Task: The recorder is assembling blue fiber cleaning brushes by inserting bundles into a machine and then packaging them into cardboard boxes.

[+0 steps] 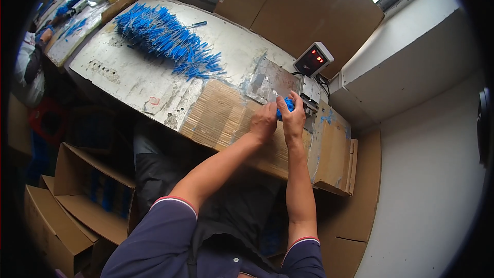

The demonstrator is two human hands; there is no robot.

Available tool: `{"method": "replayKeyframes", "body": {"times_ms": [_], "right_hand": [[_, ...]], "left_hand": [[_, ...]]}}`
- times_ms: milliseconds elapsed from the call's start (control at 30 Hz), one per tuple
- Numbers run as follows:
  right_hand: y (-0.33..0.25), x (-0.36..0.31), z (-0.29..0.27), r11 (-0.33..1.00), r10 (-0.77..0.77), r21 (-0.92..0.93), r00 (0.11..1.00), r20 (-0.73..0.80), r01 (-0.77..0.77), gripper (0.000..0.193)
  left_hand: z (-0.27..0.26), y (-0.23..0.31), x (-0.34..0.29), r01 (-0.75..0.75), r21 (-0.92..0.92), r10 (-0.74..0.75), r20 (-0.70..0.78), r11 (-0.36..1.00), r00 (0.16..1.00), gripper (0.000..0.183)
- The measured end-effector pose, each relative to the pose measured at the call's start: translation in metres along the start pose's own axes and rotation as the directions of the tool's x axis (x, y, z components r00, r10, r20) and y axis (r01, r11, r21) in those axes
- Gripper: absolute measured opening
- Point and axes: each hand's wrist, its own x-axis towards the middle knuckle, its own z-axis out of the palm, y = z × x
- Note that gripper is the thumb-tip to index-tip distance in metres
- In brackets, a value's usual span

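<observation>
My right hand (295,120) is wrapped round a small blue bundle (286,107), its thumb and fingers raised about it. Close beside it, my left hand (263,122) has its fingers curled and pressed together at the bundle's left side; whatever they pinch is hidden. Both hands are over the right end of the worktable, near a metal plate (280,74). Farther left lies a large heap of thin pale strands with blue ends (164,38), whose exact kind I cannot make out.
Flattened cardboard (216,110) covers the table's near edge. A counter with a red display (314,59) stands behind my hands. A cardboard box (332,154) sits at the right, open cartons (92,195) at lower left. Another person's hand (47,35) shows at far left.
</observation>
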Motion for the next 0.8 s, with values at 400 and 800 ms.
{"method": "replayKeyframes", "body": {"times_ms": [400,800], "right_hand": [[0.057,-0.016,0.004,0.942,0.023,0.332,0.974,-0.226,0.055,0.020],[0.072,-0.024,0.013,0.731,0.118,0.683,0.982,-0.146,0.014,0.022]], "left_hand": [[-0.015,0.014,-0.007,-0.343,0.150,0.337,0.067,0.927,0.939,0.019],[-0.058,0.010,0.002,-0.242,0.228,0.091,0.524,0.943,0.847,0.024]]}}
